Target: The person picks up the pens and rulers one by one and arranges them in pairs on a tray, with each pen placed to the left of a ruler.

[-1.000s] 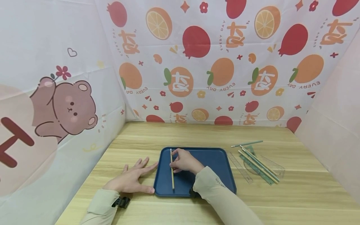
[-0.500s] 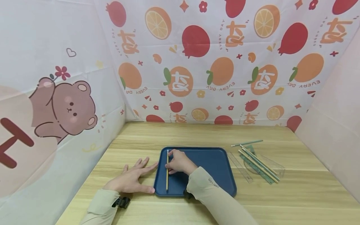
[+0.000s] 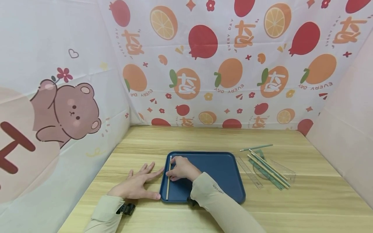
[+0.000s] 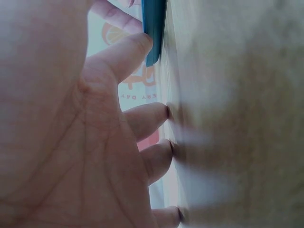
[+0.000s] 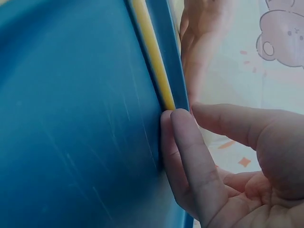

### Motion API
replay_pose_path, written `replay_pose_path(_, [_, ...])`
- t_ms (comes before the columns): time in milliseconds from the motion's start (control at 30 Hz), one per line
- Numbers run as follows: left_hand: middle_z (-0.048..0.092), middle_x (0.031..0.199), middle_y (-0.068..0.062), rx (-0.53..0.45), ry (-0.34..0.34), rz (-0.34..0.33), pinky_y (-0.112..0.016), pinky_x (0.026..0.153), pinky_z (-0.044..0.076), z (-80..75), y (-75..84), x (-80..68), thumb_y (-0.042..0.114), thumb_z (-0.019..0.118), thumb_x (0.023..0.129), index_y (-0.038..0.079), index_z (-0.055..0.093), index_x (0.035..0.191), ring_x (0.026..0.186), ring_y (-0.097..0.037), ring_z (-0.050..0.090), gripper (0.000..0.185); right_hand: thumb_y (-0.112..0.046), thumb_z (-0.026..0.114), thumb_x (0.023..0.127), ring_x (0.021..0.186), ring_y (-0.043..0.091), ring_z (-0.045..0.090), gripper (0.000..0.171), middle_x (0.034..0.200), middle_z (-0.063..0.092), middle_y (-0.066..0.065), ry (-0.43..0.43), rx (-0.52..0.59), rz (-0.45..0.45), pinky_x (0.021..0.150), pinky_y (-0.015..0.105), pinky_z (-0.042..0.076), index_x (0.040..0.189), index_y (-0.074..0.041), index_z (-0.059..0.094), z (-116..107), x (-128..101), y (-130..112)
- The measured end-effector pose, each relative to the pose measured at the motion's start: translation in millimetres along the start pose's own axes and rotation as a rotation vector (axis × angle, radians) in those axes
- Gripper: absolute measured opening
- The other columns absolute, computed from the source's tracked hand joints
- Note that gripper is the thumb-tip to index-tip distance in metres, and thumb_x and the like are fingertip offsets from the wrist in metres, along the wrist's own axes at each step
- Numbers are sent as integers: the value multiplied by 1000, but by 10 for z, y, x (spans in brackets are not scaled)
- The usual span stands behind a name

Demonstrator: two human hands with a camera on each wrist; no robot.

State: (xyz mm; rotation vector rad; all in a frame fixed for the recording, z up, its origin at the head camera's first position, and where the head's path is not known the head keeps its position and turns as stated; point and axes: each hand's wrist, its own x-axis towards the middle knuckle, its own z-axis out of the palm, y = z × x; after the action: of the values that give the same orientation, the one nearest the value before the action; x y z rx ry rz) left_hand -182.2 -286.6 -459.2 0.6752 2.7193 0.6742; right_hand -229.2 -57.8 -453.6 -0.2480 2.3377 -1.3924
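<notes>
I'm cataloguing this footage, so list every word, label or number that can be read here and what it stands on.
"EVERY DAY": repeated on the fruit-print cloth.
"H", apparently, red and tilted: on the bear-print cloth.
Orange and white characters, fruit-print cloth: too stylised to read surely.
Right sleeve print and clear ruler marks: too small to read.
Pencil in the tray: no lettering legible.

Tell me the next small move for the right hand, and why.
I'd probably ease the right hand off the yellow pencil: it seems placed close alongside the blue tray's left wall, and more pencils lie on the table to the tray's right.
</notes>
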Motion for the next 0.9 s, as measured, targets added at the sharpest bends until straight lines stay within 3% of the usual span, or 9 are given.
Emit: replay_pose_path(900, [16,178,-28,-27,-9,0,-95,109,-3,-19,1,-13,62,85,84,31,40,168,163,-60,6,100,-5,82,94,72,23,78,55,85,74,13,-21,37,-3,66,32,66,143,0,58,-112,-104,31])
